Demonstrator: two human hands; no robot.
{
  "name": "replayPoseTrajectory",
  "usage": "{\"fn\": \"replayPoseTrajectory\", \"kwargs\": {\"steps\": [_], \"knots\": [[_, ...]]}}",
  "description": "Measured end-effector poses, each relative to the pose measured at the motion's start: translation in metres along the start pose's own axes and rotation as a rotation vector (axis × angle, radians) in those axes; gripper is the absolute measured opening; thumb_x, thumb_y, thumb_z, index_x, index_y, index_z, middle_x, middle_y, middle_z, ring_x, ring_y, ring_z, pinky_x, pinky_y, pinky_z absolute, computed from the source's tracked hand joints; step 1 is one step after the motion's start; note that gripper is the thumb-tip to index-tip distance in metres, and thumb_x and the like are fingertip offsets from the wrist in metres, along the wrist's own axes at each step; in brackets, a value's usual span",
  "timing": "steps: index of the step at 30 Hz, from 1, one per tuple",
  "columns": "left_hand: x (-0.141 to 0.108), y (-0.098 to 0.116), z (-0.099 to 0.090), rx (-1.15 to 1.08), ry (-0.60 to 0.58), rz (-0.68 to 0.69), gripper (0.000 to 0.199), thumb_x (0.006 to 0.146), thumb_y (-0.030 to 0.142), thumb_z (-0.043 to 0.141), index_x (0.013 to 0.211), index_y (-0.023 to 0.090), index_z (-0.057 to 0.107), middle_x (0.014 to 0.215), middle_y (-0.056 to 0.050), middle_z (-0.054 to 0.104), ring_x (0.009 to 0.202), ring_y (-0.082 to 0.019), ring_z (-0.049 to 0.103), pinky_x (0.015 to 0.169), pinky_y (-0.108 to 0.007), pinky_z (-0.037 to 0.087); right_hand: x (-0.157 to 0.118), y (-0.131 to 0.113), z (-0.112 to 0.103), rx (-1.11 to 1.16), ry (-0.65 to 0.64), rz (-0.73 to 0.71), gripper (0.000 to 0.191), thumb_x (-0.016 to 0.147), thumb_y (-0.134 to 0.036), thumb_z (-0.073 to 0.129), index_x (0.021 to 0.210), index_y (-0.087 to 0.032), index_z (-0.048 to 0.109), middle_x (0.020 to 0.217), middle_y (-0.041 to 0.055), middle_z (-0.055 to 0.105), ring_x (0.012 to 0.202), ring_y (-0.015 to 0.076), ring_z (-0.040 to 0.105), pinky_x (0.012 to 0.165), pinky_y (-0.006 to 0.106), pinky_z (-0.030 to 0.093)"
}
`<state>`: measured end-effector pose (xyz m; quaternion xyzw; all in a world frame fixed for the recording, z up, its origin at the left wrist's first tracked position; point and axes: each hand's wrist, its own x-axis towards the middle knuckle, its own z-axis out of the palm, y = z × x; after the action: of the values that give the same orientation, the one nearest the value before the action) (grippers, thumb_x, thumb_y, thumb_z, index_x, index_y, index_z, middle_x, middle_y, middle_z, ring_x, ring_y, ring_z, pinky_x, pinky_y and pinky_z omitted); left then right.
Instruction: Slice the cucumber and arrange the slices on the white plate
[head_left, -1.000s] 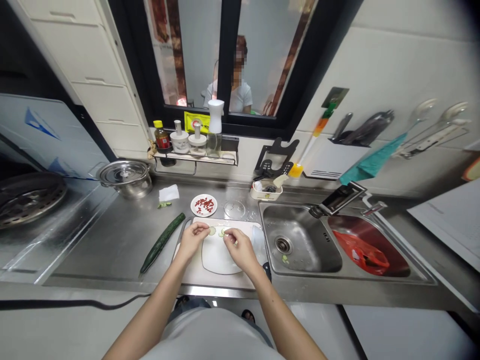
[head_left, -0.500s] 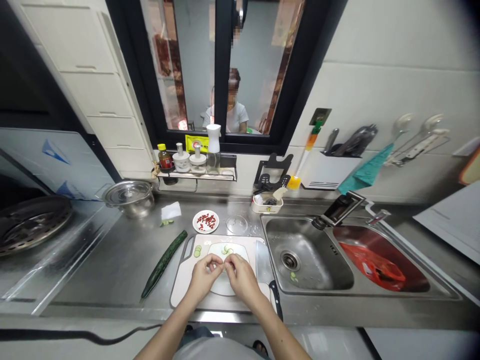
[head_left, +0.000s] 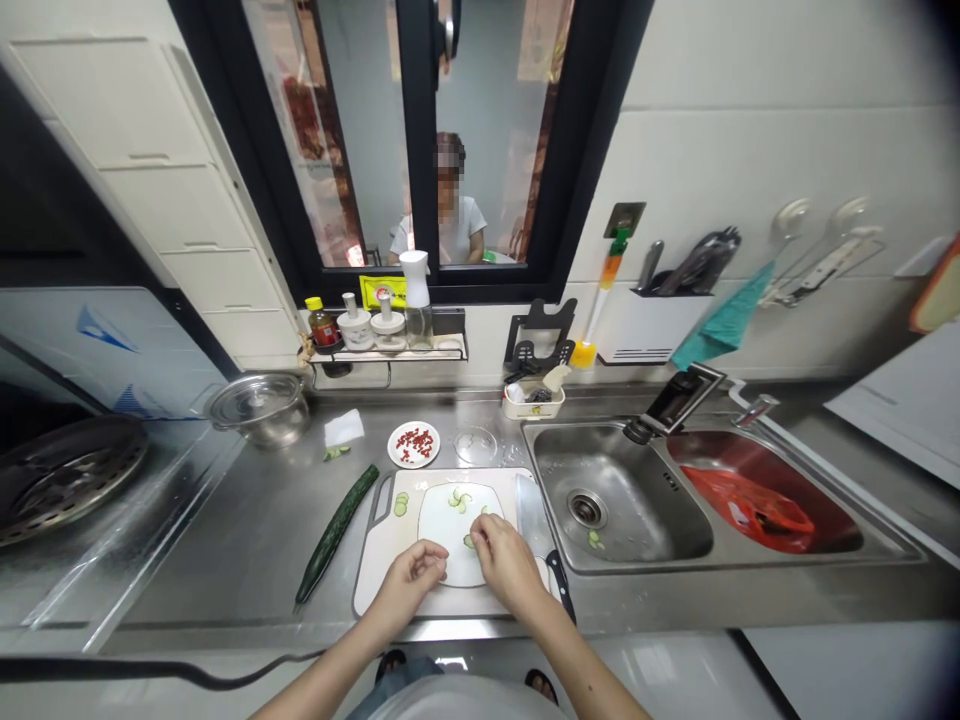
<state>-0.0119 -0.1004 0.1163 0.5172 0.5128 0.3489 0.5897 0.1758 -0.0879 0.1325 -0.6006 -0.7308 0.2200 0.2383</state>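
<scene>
On a pale cutting board (head_left: 373, 575) lies a white squarish plate (head_left: 435, 520). Several cucumber slices (head_left: 459, 499) are arranged near its far side. My right hand (head_left: 508, 562) is above the plate's right part, its fingertips pinching a cucumber slice (head_left: 469, 541). Over the plate's near left corner, my left hand (head_left: 411, 582) has loosely curled fingers with a gap to the thumb and nothing visible in them. More cucumber slices (head_left: 401, 503) sit on the board's upper left. A knife (head_left: 531, 510) rests along the board's right side, its black handle toward me.
A whole cucumber (head_left: 337, 535) lies left of the board. Behind stands a small plate of red pieces (head_left: 414, 444). A double sink (head_left: 637, 570) is at the right, a lidded pot (head_left: 262, 410) at the left. Beyond the window (head_left: 416, 120) sits a person.
My hands have moved apart from their meeting point over the plate. The right one has shifted right with a cucumber slice; the left has drawn back toward me. The camera view has shifted slightly.
</scene>
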Motion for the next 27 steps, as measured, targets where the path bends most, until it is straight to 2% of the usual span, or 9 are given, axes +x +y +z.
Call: {"fn": "replayPoseTrajectory", "kwargs": {"steps": [6, 9, 12, 15, 18, 22, 27], "knots": [[0.003, -0.002, 0.004, -0.219, -0.037, -0.235, 0.051, 0.069, 0.064, 0.065, 0.084, 0.015, 0.063, 0.069, -0.001, 0.063, 0.056, -0.008, 0.048, 0.051, -0.019, 0.030, 0.000, -0.003, 0.013, 0.020, 0.045, -0.038, 0.019, 0.092, -0.019, 0.040, 0.081, -0.020, 0.054, 0.082, 0.0045, 0.061, 0.078, 0.0175, 0.056, 0.070, 0.027, 0.038], [0.010, -0.008, 0.008, -0.417, -0.050, -0.386, 0.051, 0.071, 0.062, 0.065, 0.088, 0.015, 0.063, 0.070, -0.001, 0.064, 0.055, -0.007, 0.051, 0.051, -0.018, 0.031, 0.003, -0.007, 0.022, 0.045, 0.053, -0.077, 0.017, 0.092, -0.019, 0.041, 0.081, -0.021, 0.054, 0.081, 0.0035, 0.060, 0.078, 0.0172, 0.055, 0.070, 0.027, 0.038], [0.018, -0.015, 0.009, -0.584, -0.059, -0.510, 0.041, 0.076, 0.054, 0.065, 0.088, 0.015, 0.063, 0.067, 0.000, 0.063, 0.053, -0.007, 0.053, 0.052, -0.018, 0.035, 0.004, -0.011, 0.032, 0.075, 0.065, -0.135, 0.017, 0.092, -0.018, 0.041, 0.082, -0.021, 0.054, 0.083, 0.0032, 0.060, 0.081, 0.0168, 0.054, 0.072, 0.027, 0.039], [0.024, -0.019, 0.007, -0.692, -0.031, -0.546, 0.028, 0.080, 0.043, 0.065, 0.083, 0.015, 0.062, 0.063, 0.001, 0.062, 0.052, -0.007, 0.054, 0.053, -0.018, 0.039, 0.004, -0.012, 0.037, 0.071, 0.057, -0.206, 0.017, 0.093, -0.017, 0.040, 0.084, -0.020, 0.054, 0.086, 0.0035, 0.059, 0.083, 0.0165, 0.053, 0.073, 0.027, 0.039], [0.027, -0.017, 0.001, -0.691, -0.009, -0.589, 0.020, 0.078, 0.034, 0.067, 0.081, 0.015, 0.062, 0.062, 0.001, 0.061, 0.050, -0.007, 0.054, 0.052, -0.018, 0.039, 0.005, -0.008, 0.036, 0.052, 0.036, -0.267, 0.016, 0.093, -0.016, 0.041, 0.086, -0.020, 0.056, 0.087, 0.0035, 0.059, 0.083, 0.0164, 0.052, 0.073, 0.027, 0.038], [0.030, -0.017, -0.002, -0.666, -0.020, -0.602, 0.018, 0.076, 0.030, 0.069, 0.077, 0.014, 0.061, 0.062, 0.001, 0.061, 0.050, -0.006, 0.054, 0.049, -0.017, 0.038, 0.010, 0.001, 0.033, 0.047, -0.011, -0.311, 0.015, 0.092, -0.016, 0.043, 0.087, -0.020, 0.057, 0.086, 0.0035, 0.058, 0.083, 0.0165, 0.052, 0.074, 0.027, 0.039], [0.037, -0.023, 0.003, -0.691, -0.026, -0.565, 0.020, 0.072, 0.028, 0.071, 0.079, 0.015, 0.059, 0.062, 0.002, 0.061, 0.052, -0.006, 0.055, 0.050, -0.017, 0.039, 0.016, 0.011, 0.033, 0.033, -0.066, -0.297, 0.016, 0.093, -0.017, 0.042, 0.087, -0.020, 0.057, 0.087, 0.0039, 0.059, 0.085, 0.0170, 0.052, 0.076, 0.028, 0.039]]}}
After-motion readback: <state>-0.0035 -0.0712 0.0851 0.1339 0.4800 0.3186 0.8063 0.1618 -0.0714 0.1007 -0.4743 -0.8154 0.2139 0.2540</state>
